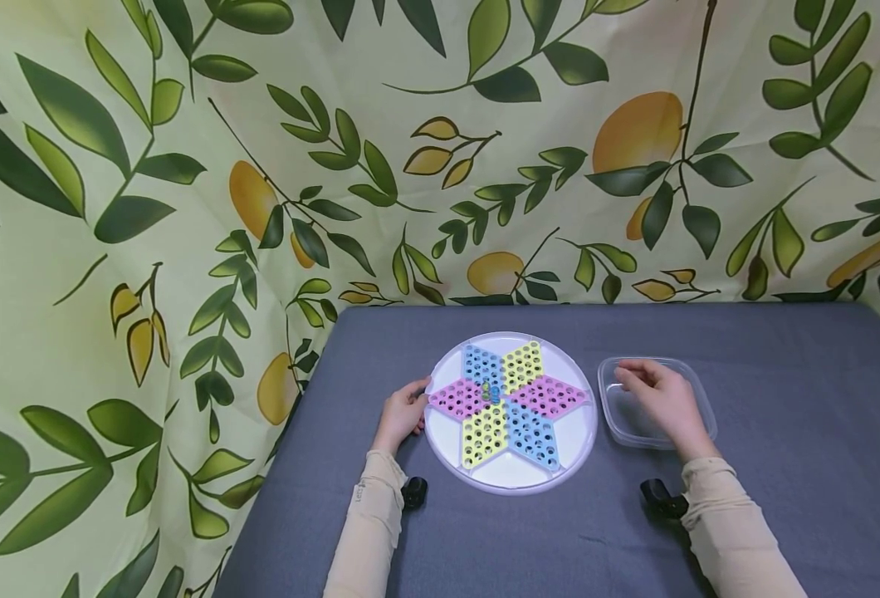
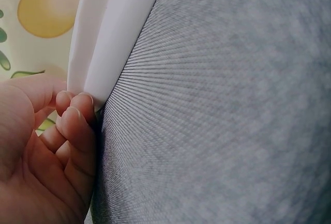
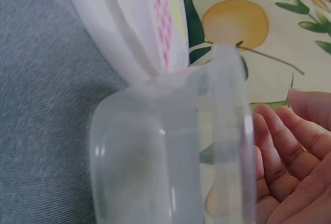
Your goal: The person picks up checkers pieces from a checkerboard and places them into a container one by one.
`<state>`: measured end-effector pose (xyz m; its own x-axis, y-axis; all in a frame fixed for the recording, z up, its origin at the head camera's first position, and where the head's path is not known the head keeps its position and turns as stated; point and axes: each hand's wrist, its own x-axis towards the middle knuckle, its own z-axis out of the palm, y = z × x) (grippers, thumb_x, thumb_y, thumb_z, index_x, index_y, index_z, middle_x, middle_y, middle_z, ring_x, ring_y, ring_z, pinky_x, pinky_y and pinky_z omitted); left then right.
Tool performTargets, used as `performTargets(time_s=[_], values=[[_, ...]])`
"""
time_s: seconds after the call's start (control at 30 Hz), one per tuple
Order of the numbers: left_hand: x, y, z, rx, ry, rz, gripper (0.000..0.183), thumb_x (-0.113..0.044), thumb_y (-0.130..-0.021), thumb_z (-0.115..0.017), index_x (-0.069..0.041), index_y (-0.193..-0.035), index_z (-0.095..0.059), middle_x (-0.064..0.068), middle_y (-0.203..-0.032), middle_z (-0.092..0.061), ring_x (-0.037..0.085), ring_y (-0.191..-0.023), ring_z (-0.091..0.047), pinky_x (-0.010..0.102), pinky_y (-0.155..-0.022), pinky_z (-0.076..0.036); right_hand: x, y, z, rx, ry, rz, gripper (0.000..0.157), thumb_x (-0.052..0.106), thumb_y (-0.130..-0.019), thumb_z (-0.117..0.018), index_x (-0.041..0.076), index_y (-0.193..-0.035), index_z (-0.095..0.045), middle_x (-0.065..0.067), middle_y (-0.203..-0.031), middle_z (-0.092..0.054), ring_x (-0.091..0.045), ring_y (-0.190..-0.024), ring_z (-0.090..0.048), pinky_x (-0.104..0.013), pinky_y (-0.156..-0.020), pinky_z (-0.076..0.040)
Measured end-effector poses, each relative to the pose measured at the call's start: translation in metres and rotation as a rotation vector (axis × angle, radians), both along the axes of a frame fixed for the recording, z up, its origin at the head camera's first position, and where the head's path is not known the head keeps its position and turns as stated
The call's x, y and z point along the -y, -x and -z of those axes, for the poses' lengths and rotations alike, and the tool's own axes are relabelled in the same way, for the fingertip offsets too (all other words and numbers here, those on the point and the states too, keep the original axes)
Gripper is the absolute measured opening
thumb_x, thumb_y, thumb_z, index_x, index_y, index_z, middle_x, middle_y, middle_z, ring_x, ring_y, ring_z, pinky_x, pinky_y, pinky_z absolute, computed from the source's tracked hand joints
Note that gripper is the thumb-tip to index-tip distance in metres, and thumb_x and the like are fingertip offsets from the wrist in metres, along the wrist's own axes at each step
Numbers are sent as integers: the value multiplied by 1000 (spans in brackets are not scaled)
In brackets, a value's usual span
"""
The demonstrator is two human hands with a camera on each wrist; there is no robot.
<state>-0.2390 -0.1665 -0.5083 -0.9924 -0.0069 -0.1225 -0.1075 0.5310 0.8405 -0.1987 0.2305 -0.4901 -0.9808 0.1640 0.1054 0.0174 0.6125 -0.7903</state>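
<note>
Board (image 1: 510, 477): flat on the surface (image 1: 545, 548).
Pieces (image 1: 491, 393): small cluster at the board's centre.
Left hand (image 1: 401, 415): thumb and fingers gripping the board's left rim.
Box (image 1: 624, 419): right of the board, just beside it.
Right hand (image 1: 664, 403): right of the board, above the box; fingers loosely curved, nothing visibly held.
Progress (judged): cluster positioned; other holes (image 1: 485, 436) appear unfilled; remaining quantity cannot be told.

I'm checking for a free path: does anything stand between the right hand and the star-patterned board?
Only the board-side rim of the clear container, apparently lower than the right hand; nothing visible blocks the way over it to the board.
</note>
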Motion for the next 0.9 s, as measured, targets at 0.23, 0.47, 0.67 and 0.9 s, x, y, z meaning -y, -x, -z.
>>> performTargets(time_s=[0.23,0.47,0.67,0.9], values=[[-1,1,-1,-2,-3,-5,37,-17,-93,-53,-19,-129,-57,0,-55,-48,10,-44,-47,22,-42,-44,-13,26,46,-16,-73,65,53,68,-83,-44,30,-117,-60,5,-98,-67,-6,-85,-61,-19,-62,-45],[-1,1,-1,-2,-6,-5,37,-17,-92,-54,-18,-129,-58,0,-55,-48,10,-44,-46,22,-41,-43,-10,25,40,-41,14,18,44,59,-85,-52,31,-118,-61,8,-95,-66,-7,-83,-61,-25,-64,-47],[-1,1,-1,6,-9,-10,37,-17,-92,-55,-19,-128,-58,0,-56,-48,10,-44,-46,22,-41,-43,2,24,43,-96,-30,41,40,63,-85,-48,38,-113,-60,13,-93,-64,-4,-83,-60,-22,-65,-47],[-1,0,-1,17,-17,-11,37,-18,-92,-54,-19,-129,-58,0,-56,-48,10,-44,-46,21,-42,-43,28,13,17,-90,26,-41,50,65,-84,-46,28,-115,-61,4,-94,-65,-9,-85,-60,-23,-66,-45]])
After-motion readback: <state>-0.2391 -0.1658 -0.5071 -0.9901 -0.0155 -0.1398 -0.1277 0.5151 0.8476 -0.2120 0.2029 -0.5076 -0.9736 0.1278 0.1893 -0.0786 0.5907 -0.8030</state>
